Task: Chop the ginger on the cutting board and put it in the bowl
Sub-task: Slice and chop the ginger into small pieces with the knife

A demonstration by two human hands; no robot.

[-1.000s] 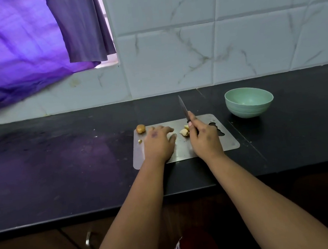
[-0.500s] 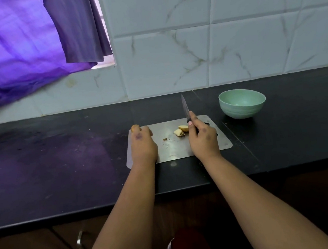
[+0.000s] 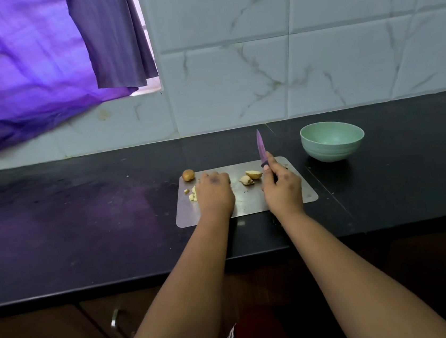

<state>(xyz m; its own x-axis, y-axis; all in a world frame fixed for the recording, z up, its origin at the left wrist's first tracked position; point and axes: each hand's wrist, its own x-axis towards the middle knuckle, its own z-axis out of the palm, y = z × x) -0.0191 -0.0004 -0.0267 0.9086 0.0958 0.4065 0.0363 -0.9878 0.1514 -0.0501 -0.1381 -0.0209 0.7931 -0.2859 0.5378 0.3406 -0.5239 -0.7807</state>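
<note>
Dim, soft light enters through the purple curtain (image 3: 24, 69) at upper left, casting a violet sheen on the dark bench (image 3: 82, 212). Shadows are faint. Wide-angle bending curves the tile lines; the lower frame is murky, perhaps underexposed.

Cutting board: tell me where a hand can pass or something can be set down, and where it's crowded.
Free: the near strip of the cutting board between the two wrists, and the countertop right of the board, in front of the bowl. Crowded: the board's far half, where the left hand, ginger pieces and the right hand gripping the knife sit close together.
</note>
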